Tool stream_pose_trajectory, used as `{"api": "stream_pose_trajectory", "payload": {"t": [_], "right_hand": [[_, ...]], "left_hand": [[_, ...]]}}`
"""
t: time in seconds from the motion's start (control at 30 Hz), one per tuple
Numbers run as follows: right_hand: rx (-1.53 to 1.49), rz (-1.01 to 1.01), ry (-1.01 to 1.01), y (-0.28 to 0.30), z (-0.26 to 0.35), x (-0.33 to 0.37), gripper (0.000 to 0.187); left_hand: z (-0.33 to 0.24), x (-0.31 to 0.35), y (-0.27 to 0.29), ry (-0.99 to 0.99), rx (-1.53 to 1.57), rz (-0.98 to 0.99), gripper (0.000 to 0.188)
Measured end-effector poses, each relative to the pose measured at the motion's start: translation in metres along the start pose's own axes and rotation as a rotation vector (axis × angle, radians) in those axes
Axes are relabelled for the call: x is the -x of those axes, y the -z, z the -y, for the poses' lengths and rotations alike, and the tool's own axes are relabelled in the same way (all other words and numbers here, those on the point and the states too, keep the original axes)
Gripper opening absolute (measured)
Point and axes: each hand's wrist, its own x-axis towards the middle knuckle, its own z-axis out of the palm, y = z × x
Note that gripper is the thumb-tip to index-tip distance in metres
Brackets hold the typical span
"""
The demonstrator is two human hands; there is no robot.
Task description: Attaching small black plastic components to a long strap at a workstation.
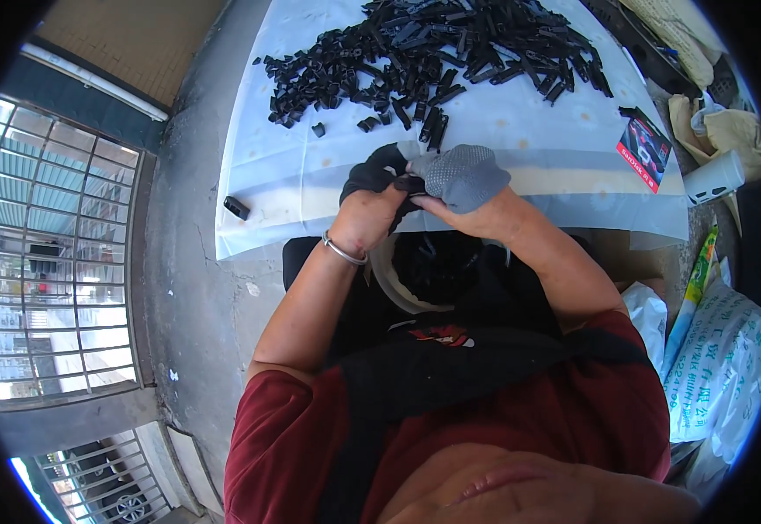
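Note:
My left hand (373, 189), in a black fingerless-looking glove and with a silver bangle at the wrist, meets my right hand (465, 181) over the table's near edge. A grey mesh glove covers much of the right hand. Both hands pinch a small black plastic piece (411, 185) between them, largely hidden by the fingers. Just beyond them lie black plastic pieces (434, 128), part of a wide heap (450, 48) of short and long ones. Below the hands, at my lap, a pale-rimmed tub (385, 272) holds dark pieces (440, 262).
A white patterned cloth (302, 183) covers the table. One black piece (236, 208) lies near its left corner; a red and black printed card (644, 155) lies at the right. Beside the table stand a white cup (714, 178) and white sacks (717, 367). A barred window (57, 253) is at the left.

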Motion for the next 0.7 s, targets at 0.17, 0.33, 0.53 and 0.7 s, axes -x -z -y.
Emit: {"api": "stream_pose_trajectory", "payload": {"t": [0.17, 0.33, 0.53, 0.7], "right_hand": [[-0.102, 0.005, 0.063, 0.008, -0.001, 0.001, 0.032], [-0.204, -0.132, 0.074, 0.002, 0.001, -0.002, 0.032], [-0.207, -0.092, -0.054, 0.013, -0.008, 0.008, 0.029], [-0.135, -0.065, -0.028, 0.013, -0.005, 0.009, 0.025]], "left_hand": [[-0.003, 0.002, 0.003, -0.100, -0.351, 0.050, 0.029], [0.000, 0.006, 0.001, -0.202, -0.571, -0.039, 0.027], [-0.007, 0.009, 0.004, -0.152, -0.526, -0.128, 0.033], [-0.010, 0.008, 0.005, -0.184, -0.574, -0.091, 0.036]]}}
